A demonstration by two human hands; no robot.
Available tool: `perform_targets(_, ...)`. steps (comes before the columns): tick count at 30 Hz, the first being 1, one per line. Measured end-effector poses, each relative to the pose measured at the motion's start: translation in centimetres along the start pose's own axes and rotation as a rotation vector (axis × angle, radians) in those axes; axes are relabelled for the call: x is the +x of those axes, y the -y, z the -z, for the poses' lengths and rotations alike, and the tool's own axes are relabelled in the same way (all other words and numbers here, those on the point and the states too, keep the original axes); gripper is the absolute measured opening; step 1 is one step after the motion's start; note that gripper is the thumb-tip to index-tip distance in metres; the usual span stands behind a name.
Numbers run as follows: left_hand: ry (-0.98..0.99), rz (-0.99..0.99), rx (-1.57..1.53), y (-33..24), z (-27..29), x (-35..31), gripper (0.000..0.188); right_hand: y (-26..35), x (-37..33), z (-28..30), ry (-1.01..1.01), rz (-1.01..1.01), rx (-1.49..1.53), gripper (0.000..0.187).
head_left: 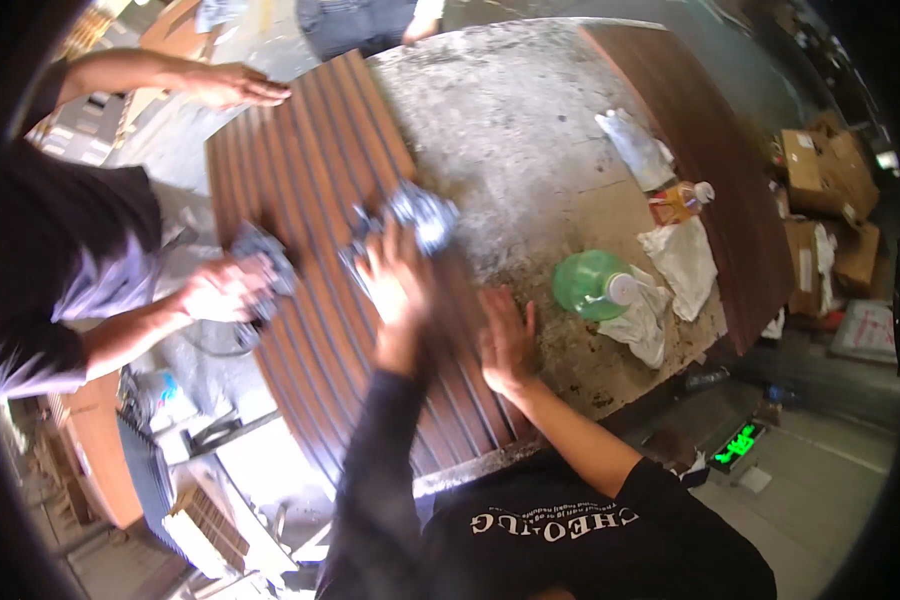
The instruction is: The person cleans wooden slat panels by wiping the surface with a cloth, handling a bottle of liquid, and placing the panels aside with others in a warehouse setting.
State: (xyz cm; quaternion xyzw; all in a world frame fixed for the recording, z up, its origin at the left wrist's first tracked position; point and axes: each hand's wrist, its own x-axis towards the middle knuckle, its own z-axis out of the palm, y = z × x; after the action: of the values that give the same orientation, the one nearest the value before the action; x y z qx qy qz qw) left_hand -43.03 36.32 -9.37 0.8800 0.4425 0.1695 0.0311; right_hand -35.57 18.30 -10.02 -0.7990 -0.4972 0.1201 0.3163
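Observation:
A brown slatted panel (315, 180) with dark grooves lies across the table in front of me. My left hand (398, 275), smeared by motion, is pressed on a crumpled blue-grey rag (425, 215) against the slats. At the panel's right edge rests my right hand (508, 342), fingers stretched out and holding nothing. From the left a co-worker holds another grey rag (262, 262) on the same panel; that person's other hand (232, 86) touches its far left edge.
Right of my right hand stands a green bottle (582, 284) beside white cloths (682, 268). Beyond are a bottle of orange liquid (678, 203) and a plain brown board (705, 150) along the worn table (500, 110). Cardboard boxes (825, 170) are at right. Another person stands across the table.

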Motion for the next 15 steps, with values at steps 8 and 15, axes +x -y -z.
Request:
perform_targets(8, 0.247, 0.156, 0.039, -1.1, 9.3, -22.9, 0.058, 0.5, 0.0, -0.6, 0.031, 0.053, -0.132, 0.053)
perform_targets(15, -0.082, 0.2, 0.094, 11.0, 4.1, -0.4, 0.047, 1.3, -0.4, -1.3, 0.094, 0.06, -0.106, 0.054)
